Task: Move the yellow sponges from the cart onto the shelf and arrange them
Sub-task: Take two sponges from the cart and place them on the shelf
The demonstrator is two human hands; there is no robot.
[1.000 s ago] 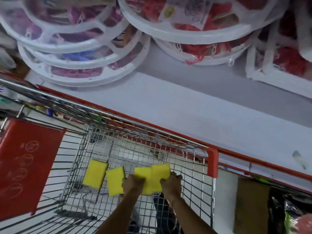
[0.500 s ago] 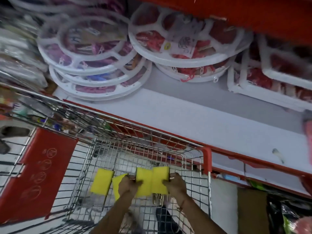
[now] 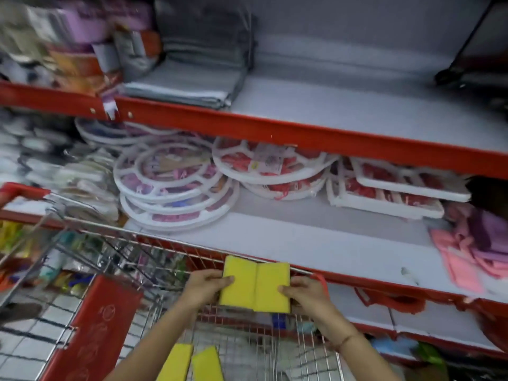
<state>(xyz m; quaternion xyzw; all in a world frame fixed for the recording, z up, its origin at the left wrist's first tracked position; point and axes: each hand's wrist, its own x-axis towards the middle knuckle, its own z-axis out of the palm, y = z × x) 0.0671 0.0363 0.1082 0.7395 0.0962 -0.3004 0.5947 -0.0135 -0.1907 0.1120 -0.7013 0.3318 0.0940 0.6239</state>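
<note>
Yellow, soft, flat sponges point(image 3: 255, 287), two side by side, are held by the left hand point(image 3: 204, 288) and right hand point(image 3: 303, 294) above the wire cart point(image 3: 247, 350).

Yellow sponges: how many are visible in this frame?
4. Two side by side, held by the left hand and right hand above the cart; two more in the cart. Others may be hidden.

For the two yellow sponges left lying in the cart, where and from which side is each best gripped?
Each of the two remaining sponges lies flat on the cart's wire floor, long axis running away from the person. Pinching across the long edges from above looks best: the top faces are open. They nearly touch at their near ends, so take the outer edges first. Both hands are occupied: left hand, right hand.
</note>
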